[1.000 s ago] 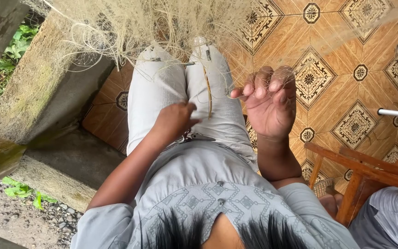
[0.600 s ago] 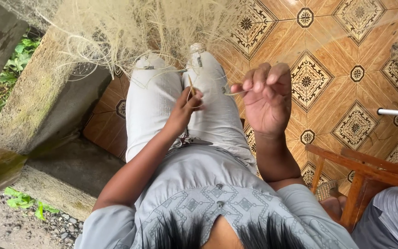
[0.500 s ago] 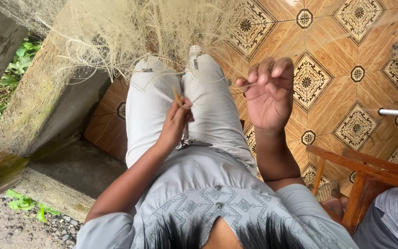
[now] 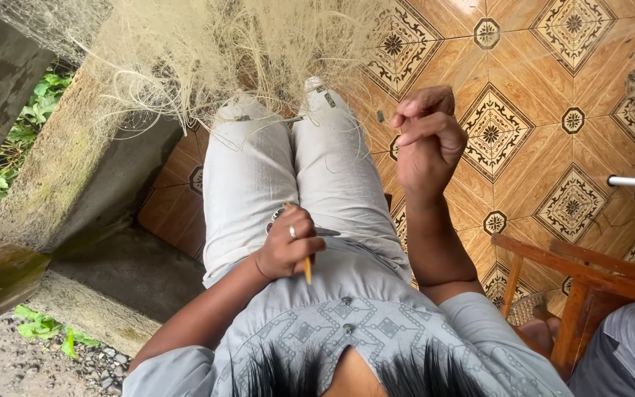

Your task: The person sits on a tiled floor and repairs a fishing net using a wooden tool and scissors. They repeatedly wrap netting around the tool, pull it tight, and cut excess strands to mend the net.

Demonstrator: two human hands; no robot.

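Since the earlier frame, my left hand (image 4: pixel 288 250) has dropped to the lap, its grip closed on a thin yellow needle (image 4: pixel 306 269). My right hand (image 4: pixel 424 140) has lifted, fingertips pinched on a strand. Netting (image 4: pixel 207 59) drapes over a wall (image 4: pixel 60 169) and both knees. I judge this the pull-through step; next calls for bringing the needle back up to the mesh.

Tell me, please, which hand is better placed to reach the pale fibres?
Probably the right hand: it is raised near the pale fibres, fingertips pinched, while the left hand rests on the lap, gripping a yellow stick.
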